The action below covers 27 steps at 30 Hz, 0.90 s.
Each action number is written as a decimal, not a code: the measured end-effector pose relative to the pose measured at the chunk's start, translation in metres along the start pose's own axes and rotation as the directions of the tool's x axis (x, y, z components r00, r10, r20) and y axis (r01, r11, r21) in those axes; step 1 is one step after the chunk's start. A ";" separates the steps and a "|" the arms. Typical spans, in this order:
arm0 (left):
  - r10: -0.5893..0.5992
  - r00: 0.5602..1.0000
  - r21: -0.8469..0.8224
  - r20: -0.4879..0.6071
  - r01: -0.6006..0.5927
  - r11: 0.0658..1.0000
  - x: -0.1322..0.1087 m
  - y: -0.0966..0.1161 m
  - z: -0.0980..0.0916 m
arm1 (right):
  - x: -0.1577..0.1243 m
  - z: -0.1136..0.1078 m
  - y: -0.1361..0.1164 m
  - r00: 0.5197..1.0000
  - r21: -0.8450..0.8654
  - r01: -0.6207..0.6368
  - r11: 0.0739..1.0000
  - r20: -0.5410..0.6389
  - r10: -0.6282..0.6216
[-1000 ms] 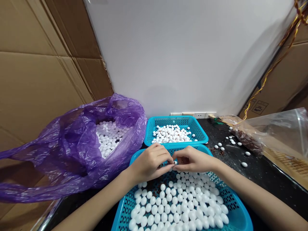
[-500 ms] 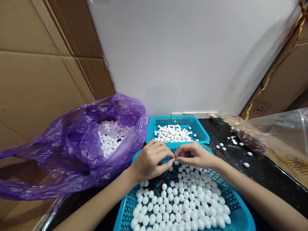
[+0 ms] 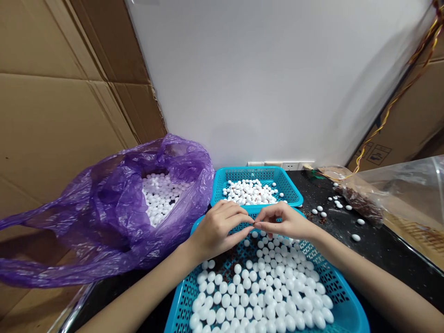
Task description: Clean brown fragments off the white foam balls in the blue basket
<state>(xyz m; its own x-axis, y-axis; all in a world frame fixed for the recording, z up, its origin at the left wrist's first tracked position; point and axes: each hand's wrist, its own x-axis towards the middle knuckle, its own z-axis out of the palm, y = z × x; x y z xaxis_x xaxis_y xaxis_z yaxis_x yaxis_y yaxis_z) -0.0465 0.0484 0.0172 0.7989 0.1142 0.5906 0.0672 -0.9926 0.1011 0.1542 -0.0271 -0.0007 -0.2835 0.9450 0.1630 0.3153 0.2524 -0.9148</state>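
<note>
My left hand [image 3: 222, 229] and my right hand [image 3: 285, 222] meet over the near blue basket [image 3: 352, 305], fingertips almost touching. Between their pinched fingertips is a small reddish-brown piece [image 3: 255, 224], too tiny to make out in detail. Under my hands, many white egg-shaped balls [image 3: 274, 296] fill the front and right of this basket. Dark reddish-brown bits [image 3: 225, 266] lie at its left rear, partly hidden below my left hand.
Behind stands a second blue basket [image 3: 294, 196] with smaller white balls. An open purple plastic bag [image 3: 114, 194] of white balls sits left. On the black counter [image 3: 333, 245] at right lie loose white balls and a clear bag of reddish-brown bits [image 3: 360, 203]. Cardboard [image 3: 52, 115] stands left.
My right fingers have shifted slightly and closed more tightly at the small piece. My left thumb and index finger have moved a little. The baskets and bag stay put.
</note>
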 end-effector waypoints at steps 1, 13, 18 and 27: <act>-0.003 1.000 -0.002 -0.006 0.003 1.000 0.000 0.000 0.000 | 0.000 -0.001 0.000 1.000 -0.003 0.009 1.000 0.002 -0.009; -0.033 0.999 -0.040 -0.027 0.032 0.999 0.002 0.002 0.000 | -0.001 -0.003 0.004 0.999 0.053 0.037 0.998 0.027 -0.038; -0.035 0.999 -0.037 -0.031 0.034 0.999 0.002 0.002 0.000 | -0.001 -0.002 0.005 0.999 0.044 0.040 0.998 0.025 -0.041; -0.039 0.999 -0.042 -0.015 0.038 0.998 0.002 0.003 0.000 | -0.002 -0.002 0.001 0.998 0.048 0.029 0.998 0.054 -0.032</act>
<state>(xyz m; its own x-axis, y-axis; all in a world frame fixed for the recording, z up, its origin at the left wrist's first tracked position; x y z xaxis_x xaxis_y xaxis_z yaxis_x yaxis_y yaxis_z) -0.0448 0.0460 0.0191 0.7868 0.1535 0.5978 0.0727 -0.9849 0.1572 0.1570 -0.0279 -0.0015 -0.3419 0.9239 0.1717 0.2633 0.2696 -0.9263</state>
